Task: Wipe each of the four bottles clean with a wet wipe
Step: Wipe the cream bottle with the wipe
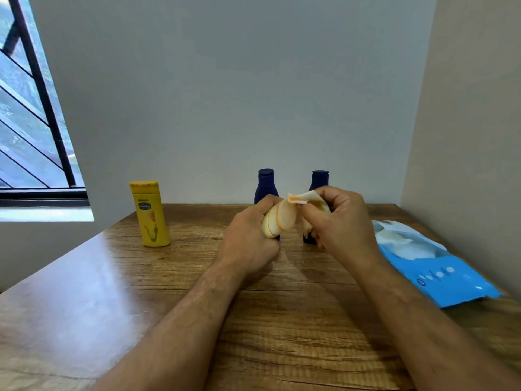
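Left: yellow bottle point(149, 214) alone, open table point(84, 292) around.
Back: two blue bottles point(265, 183) near wall.
Right: wipes pack point(428, 261) blocks edge.

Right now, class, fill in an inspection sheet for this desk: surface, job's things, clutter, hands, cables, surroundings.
Surface: wooden table, glossy.
Job's things: yellow bottle upright at left; two blue bottles upright behind the hands; cream bottle held off the table; wipe against it; wipe pack at right, open.
Clutter: nothing seen.
Hands: left hand grips the cream bottle; right hand pinches the wipe.
Cables: nothing seen.
Surroundings: plain walls; barred window at left.
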